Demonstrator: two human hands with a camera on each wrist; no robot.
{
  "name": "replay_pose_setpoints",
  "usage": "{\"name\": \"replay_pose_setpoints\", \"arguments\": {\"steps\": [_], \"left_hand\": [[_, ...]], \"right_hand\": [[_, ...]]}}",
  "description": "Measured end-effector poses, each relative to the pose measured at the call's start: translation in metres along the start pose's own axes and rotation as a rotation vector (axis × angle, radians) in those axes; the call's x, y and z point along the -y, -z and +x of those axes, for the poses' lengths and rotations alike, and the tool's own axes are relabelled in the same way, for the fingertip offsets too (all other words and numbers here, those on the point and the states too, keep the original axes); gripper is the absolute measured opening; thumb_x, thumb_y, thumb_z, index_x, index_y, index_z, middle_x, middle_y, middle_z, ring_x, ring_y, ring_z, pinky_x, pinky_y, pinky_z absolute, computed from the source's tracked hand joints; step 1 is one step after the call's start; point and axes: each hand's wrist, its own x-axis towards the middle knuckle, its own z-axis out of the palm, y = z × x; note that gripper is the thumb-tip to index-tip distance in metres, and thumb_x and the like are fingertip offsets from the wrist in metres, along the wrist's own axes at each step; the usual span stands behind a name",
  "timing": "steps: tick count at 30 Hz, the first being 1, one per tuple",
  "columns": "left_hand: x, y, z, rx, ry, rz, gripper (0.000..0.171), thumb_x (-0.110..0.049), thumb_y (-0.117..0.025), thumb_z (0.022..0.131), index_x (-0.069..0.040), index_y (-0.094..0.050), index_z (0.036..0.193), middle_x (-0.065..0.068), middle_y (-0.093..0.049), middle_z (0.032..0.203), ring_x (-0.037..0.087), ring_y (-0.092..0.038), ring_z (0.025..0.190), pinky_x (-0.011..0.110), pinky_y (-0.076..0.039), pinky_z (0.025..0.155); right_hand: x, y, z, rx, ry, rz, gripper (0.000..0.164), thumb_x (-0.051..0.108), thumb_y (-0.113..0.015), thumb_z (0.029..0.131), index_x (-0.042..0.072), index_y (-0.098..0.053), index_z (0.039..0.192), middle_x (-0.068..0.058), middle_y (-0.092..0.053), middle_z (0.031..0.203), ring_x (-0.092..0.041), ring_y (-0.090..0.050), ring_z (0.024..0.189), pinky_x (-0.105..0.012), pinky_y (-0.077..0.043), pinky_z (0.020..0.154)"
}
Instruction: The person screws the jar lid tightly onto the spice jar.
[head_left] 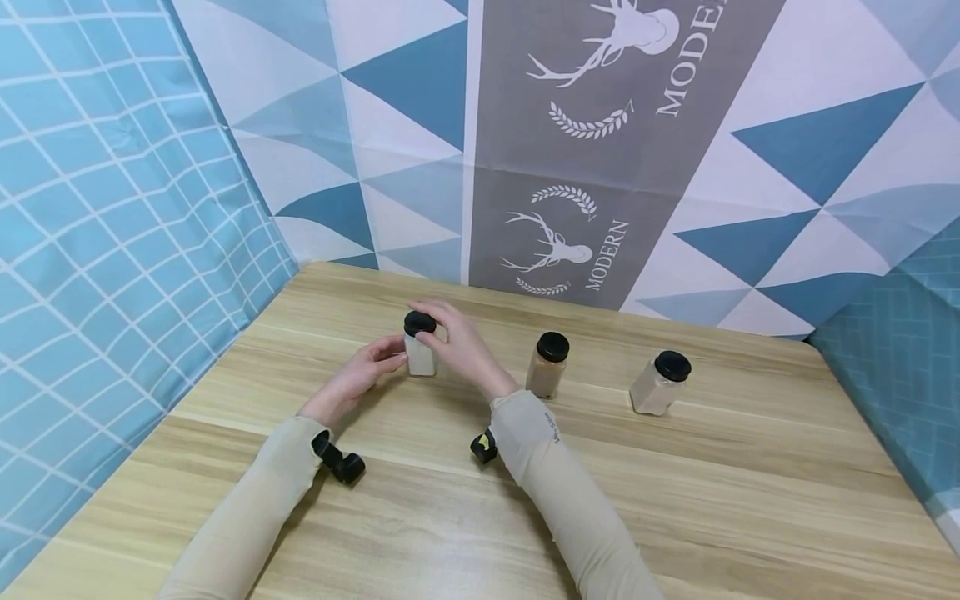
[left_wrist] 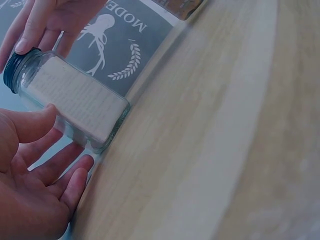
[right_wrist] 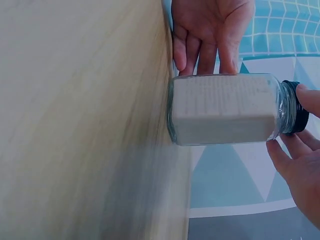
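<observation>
A square glass jar (right_wrist: 225,107) of white powder, with a black lid (head_left: 420,323), stands upright on the wooden table. My right hand (head_left: 461,342) grips the lid from above and the side, thumb toward me; in the right wrist view its fingers (right_wrist: 300,165) lie around the lid. Beside the jar's lower left side is my left hand (head_left: 367,367), its fingers loosely extended. The left thumb (left_wrist: 35,125) overlaps the glass in the left wrist view, and the other fingers reach along the far side. Whether they touch it, I cannot tell.
Two more black-lidded jars stand to the right: one with brown contents (head_left: 546,375), another with pale beige contents (head_left: 651,393). A patterned wall covering (head_left: 420,208) rises behind the table (head_left: 420,533); a blue grid-patterned covering (head_left: 112,208) borders its left side.
</observation>
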Motion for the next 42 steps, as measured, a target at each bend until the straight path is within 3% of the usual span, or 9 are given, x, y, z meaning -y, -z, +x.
{"name": "replay_pose_setpoints", "arguments": {"steps": [12,19,24,42], "left_hand": [[-0.0008,-0.0003,-0.0009,-0.006,0.006,-0.009,0.054,-0.021,-0.052,0.093,-0.001,-0.031,0.139,0.021,-0.034,0.141,0.034,-0.028,0.130,0.052,-0.015,0.109],[0.0010,-0.0008,0.0005,-0.006,-0.020,0.000,0.054,-0.020,-0.052,0.093,0.002,-0.031,0.138,0.023,-0.035,0.139,0.035,-0.029,0.129,0.051,-0.016,0.108],[0.0012,-0.0008,0.0010,-0.007,-0.022,-0.004,0.053,-0.019,-0.051,0.093,0.002,-0.032,0.138,0.023,-0.035,0.139,0.034,-0.030,0.129,0.051,-0.016,0.108],[-0.0003,-0.0010,-0.0001,-0.013,-0.005,-0.003,0.054,-0.020,-0.052,0.092,-0.001,-0.032,0.139,0.021,-0.036,0.140,0.034,-0.030,0.130,0.051,-0.016,0.109]], "right_hand": [[-0.0020,0.0041,-0.0027,0.007,-0.032,0.007,0.043,0.005,-0.055,0.089,0.018,-0.051,0.130,-0.002,-0.052,0.129,-0.012,-0.046,0.120,-0.025,-0.039,0.099],[-0.0026,0.0070,-0.0026,-0.015,-0.035,-0.027,0.038,0.001,-0.056,0.088,0.009,-0.054,0.125,-0.006,-0.056,0.124,-0.016,-0.055,0.103,-0.022,-0.047,0.083],[-0.0021,0.0081,-0.0028,-0.024,-0.052,-0.060,0.037,0.005,-0.059,0.087,0.013,-0.056,0.123,-0.005,-0.057,0.118,-0.014,-0.055,0.090,-0.020,-0.046,0.073],[-0.0029,0.0075,-0.0044,-0.092,-0.068,-0.063,0.032,0.010,-0.062,0.085,0.010,-0.060,0.117,-0.005,-0.058,0.108,-0.015,-0.055,0.092,-0.028,-0.047,0.078]]}}
